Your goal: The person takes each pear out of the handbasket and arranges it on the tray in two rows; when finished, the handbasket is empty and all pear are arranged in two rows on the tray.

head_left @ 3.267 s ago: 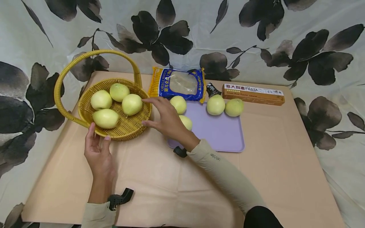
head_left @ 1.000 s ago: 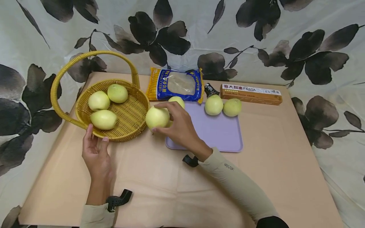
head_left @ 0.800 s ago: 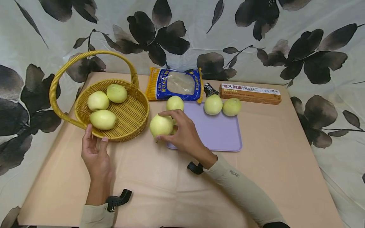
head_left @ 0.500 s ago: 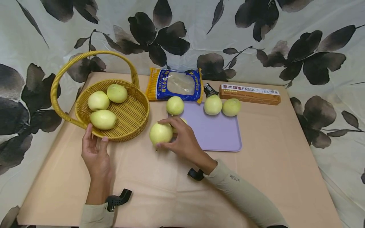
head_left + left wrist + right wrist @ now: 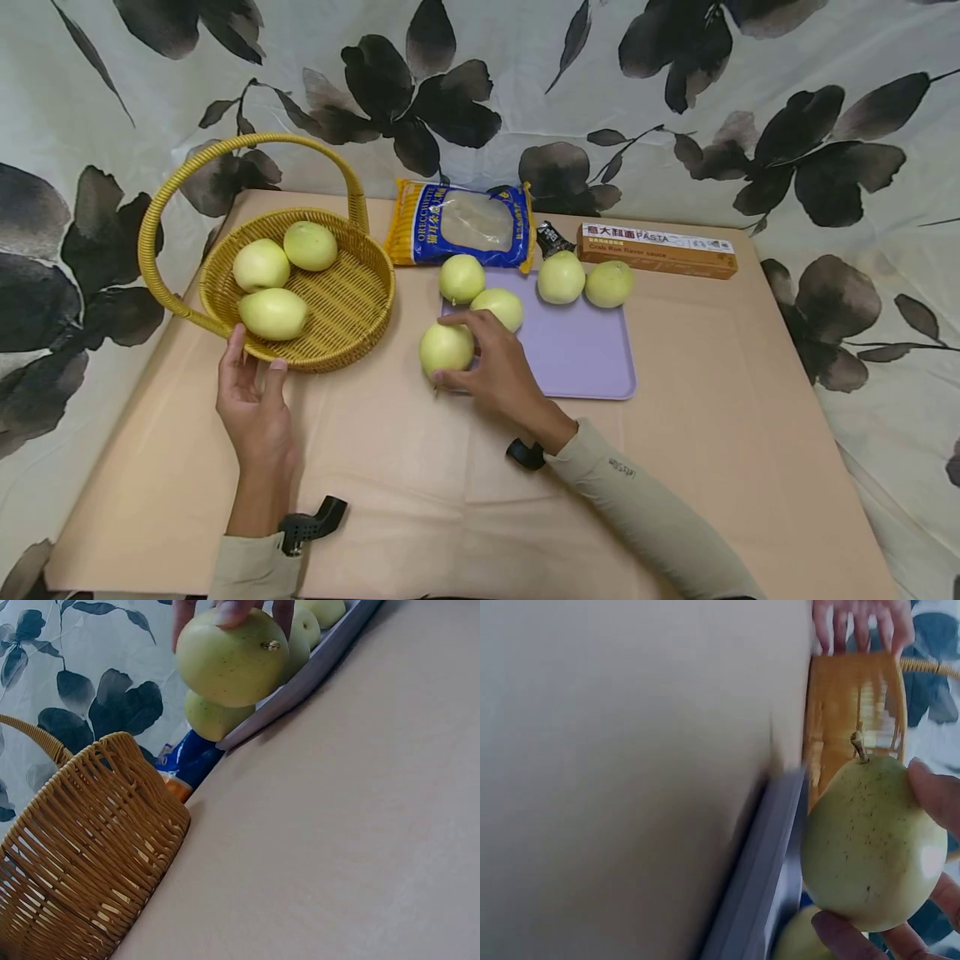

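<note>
Nearest, the left hand [image 5: 257, 421] touches the near rim of the basket [image 5: 330, 363], fingers apart, while the right hand [image 5: 501, 372] pinches a pear [image 5: 444, 348] between thumb and fingers over the left edge of the lilac tray [image 5: 581, 358]. Three pears [image 5: 273, 315] sit in the basket, four more [image 5: 501, 308] on the tray. Beyond them lie a blue-and-yellow bag [image 5: 476, 223], a black packet [image 5: 552, 239] and a pasta box [image 5: 657, 249].

Beige table [image 5: 720, 417]; wicker basket [image 5: 345, 321] near far left corner; orecchiette bag [image 5: 472, 223], black packet [image 5: 552, 237] along far edge; pasta box [image 5: 657, 252] near far right corner; lilac tray [image 5: 573, 358] mid-surface, nearer far edge.
</note>
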`<control>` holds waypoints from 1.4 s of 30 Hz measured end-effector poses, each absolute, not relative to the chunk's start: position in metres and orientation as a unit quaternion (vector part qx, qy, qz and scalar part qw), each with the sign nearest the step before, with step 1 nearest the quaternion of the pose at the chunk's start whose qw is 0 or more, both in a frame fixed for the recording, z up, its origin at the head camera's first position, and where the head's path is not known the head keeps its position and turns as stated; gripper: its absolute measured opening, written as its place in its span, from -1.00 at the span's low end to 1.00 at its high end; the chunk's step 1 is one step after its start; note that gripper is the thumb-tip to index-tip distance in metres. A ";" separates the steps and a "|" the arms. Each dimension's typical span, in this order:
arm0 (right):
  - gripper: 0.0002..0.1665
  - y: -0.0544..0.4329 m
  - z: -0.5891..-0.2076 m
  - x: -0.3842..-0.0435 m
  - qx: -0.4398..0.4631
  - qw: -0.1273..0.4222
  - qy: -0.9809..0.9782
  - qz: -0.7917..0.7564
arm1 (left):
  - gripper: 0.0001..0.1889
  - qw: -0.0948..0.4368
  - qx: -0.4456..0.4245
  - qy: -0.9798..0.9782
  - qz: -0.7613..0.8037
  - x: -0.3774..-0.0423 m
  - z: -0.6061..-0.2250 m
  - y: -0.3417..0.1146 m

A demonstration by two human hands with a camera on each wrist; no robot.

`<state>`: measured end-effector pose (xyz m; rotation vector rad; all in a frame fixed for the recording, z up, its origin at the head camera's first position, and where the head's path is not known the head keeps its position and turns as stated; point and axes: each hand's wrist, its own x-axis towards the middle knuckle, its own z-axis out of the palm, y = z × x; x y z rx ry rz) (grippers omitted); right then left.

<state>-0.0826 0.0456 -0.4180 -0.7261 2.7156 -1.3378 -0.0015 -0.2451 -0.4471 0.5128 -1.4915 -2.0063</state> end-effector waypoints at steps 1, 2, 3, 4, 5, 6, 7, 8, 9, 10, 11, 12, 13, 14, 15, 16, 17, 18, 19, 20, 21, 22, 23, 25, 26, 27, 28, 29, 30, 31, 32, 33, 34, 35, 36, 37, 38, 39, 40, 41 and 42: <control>-0.16 0.048 -0.418 -0.086 -0.228 0.014 0.874 -0.429 | -0.29 0.290 0.193 -0.560 -0.752 -0.001 -0.447 -0.245; -0.16 0.051 -0.418 -0.088 -0.223 0.014 0.876 -0.427 | -0.29 0.289 0.194 -0.561 -0.752 -0.001 -0.447 -0.245; -0.16 0.053 -0.419 -0.092 -0.219 0.012 0.879 -0.423 | -0.29 0.288 0.194 -0.560 -0.752 -0.001 -0.447 -0.245; -0.15 0.054 -0.419 -0.095 -0.216 0.012 0.882 -0.419 | -0.29 0.287 0.195 -0.559 -0.753 -0.001 -0.447 -0.245; -0.14 0.056 -0.420 -0.097 -0.214 0.012 0.884 -0.416 | -0.29 0.286 0.196 -0.559 -0.754 -0.001 -0.447 -0.245; -0.14 0.057 -0.420 -0.100 -0.213 0.012 0.886 -0.412 | -0.29 0.286 0.195 -0.557 -0.755 -0.001 -0.447 -0.245; -0.13 0.057 -0.421 -0.102 -0.214 0.011 0.887 -0.409 | -0.29 0.285 0.195 -0.557 -0.755 -0.001 -0.447 -0.245; -0.12 0.058 -0.422 -0.105 -0.215 0.010 0.888 -0.407 | -0.28 0.285 0.196 -0.556 -0.756 -0.001 -0.447 -0.245; -0.13 0.058 -0.422 -0.107 -0.214 0.010 0.887 -0.409 | -0.28 0.285 0.195 -0.555 -0.757 -0.001 -0.447 -0.245; -0.13 0.057 -0.423 -0.108 -0.214 0.011 0.885 -0.413 | -0.28 0.285 0.195 -0.554 -0.757 -0.001 -0.447 -0.245; -0.14 0.057 -0.423 -0.110 -0.213 0.010 0.884 -0.416 | -0.28 0.284 0.194 -0.554 -0.758 -0.001 -0.447 -0.244; -0.15 0.057 -0.424 -0.111 -0.212 0.009 0.883 -0.419 | -0.28 0.284 0.192 -0.554 -0.759 -0.001 -0.447 -0.244; -0.16 0.056 -0.424 -0.112 -0.210 0.009 0.882 -0.422 | -0.29 0.284 0.192 -0.554 -0.759 -0.001 -0.448 -0.244; -0.16 0.056 -0.424 -0.113 -0.207 0.009 0.881 -0.425 | -0.28 0.284 0.191 -0.554 -0.759 -0.001 -0.448 -0.244; -0.17 0.056 -0.424 -0.114 -0.205 0.010 0.882 -0.425 | -0.28 0.284 0.190 -0.554 -0.759 -0.001 -0.448 -0.244; -0.17 0.056 -0.424 -0.114 -0.203 0.010 0.883 -0.424 | -0.28 0.284 0.189 -0.554 -0.760 -0.001 -0.448 -0.244; -0.17 0.056 -0.424 -0.113 -0.202 0.008 0.885 -0.419 | -0.28 0.284 0.189 -0.554 -0.760 -0.001 -0.449 -0.245; -0.17 0.057 -0.424 -0.113 -0.200 0.007 0.886 -0.417 | -0.28 0.284 0.189 -0.555 -0.759 -0.002 -0.449 -0.245; -0.18 0.057 -0.424 -0.112 -0.199 0.006 0.887 -0.415 | -0.28 0.284 0.188 -0.555 -0.759 -0.002 -0.449 -0.245; -0.17 0.058 -0.424 -0.111 -0.199 0.004 0.888 -0.414 | -0.28 0.284 0.187 -0.556 -0.759 -0.002 -0.449 -0.245; -0.17 0.059 -0.423 -0.109 -0.199 0.000 0.888 -0.414 | -0.28 0.284 0.187 -0.556 -0.758 -0.002 -0.449 -0.245; -0.18 0.061 -0.423 -0.108 -0.200 -0.004 0.887 -0.416 | -0.28 0.285 0.185 -0.556 -0.759 -0.002 -0.449 -0.245; -0.18 0.062 -0.423 -0.107 -0.201 -0.007 0.885 -0.419 | -0.28 0.285 0.184 -0.557 -0.758 -0.002 -0.449 -0.245; -0.20 0.066 -0.424 -0.106 -0.201 -0.012 0.880 -0.431 | -0.28 0.285 0.182 -0.557 -0.759 -0.002 -0.449 -0.245; -0.22 0.068 -0.424 -0.106 -0.200 -0.013 0.877 -0.437 | -0.28 0.286 0.182 -0.556 -0.759 -0.002 -0.449 -0.245; -0.24 0.070 -0.424 -0.106 -0.197 -0.013 0.875 -0.442 | -0.28 0.287 0.181 -0.554 -0.760 -0.002 -0.449 -0.245; -0.26 0.072 -0.424 -0.107 -0.194 -0.012 0.874 -0.445 | -0.28 0.287 0.180 -0.554 -0.761 -0.002 -0.448 -0.245; -0.28 0.074 -0.424 -0.109 -0.190 -0.010 0.874 -0.447 | -0.28 0.287 0.180 -0.553 -0.761 -0.002 -0.448 -0.245; -0.29 0.075 -0.424 -0.110 -0.185 -0.008 0.874 -0.449 | -0.28 0.288 0.180 -0.552 -0.761 -0.002 -0.448 -0.245; -0.30 0.077 -0.424 -0.112 -0.179 -0.005 0.875 -0.449 | -0.29 0.289 0.180 -0.552 -0.761 -0.002 -0.448 -0.245; -0.31 0.079 -0.424 -0.115 -0.175 -0.001 0.877 -0.448 | -0.29 0.290 0.180 -0.552 -0.761 -0.002 -0.448 -0.245; -0.31 0.080 -0.425 -0.117 -0.171 0.004 0.878 -0.448 | -0.29 0.290 0.181 -0.552 -0.761 -0.002 -0.448 -0.245; -0.31 0.081 -0.425 -0.120 -0.168 0.009 0.877 -0.450 | -0.29 0.290 0.181 -0.552 -0.761 -0.002 -0.448 -0.245; -0.31 0.082 -0.425 -0.122 -0.166 0.014 0.876 -0.453 | -0.29 0.291 0.182 -0.551 -0.760 -0.002 -0.448 -0.245; -0.30 0.083 -0.426 -0.124 -0.164 0.021 0.875 -0.456 | -0.29 0.291 0.183 -0.552 -0.759 -0.002 -0.448 -0.245; -0.30 0.084 -0.426 -0.126 -0.162 0.026 0.873 -0.459 | -0.29 0.292 0.183 -0.553 -0.759 -0.002 -0.448 -0.245; -0.30 0.084 -0.425 -0.127 -0.161 0.030 0.871 -0.463 | -0.29 0.291 0.184 -0.553 -0.759 -0.002 -0.448 -0.245; -0.30 0.084 -0.425 -0.127 -0.160 0.033 0.869 -0.467 | -0.29 0.291 0.185 -0.552 -0.759 -0.002 -0.448 -0.245; -0.31 0.084 -0.424 -0.127 -0.158 0.037 0.868 -0.470 | -0.29 0.291 0.186 -0.553 -0.758 -0.002 -0.448 -0.245; -0.31 0.084 -0.423 -0.127 -0.156 0.039 0.867 -0.471 | -0.29 0.292 0.186 -0.552 -0.759 -0.002 -0.448 -0.245; -0.31 0.084 -0.421 -0.126 -0.154 0.040 0.867 -0.472 | -0.29 0.292 0.186 -0.552 -0.758 -0.002 -0.448 -0.245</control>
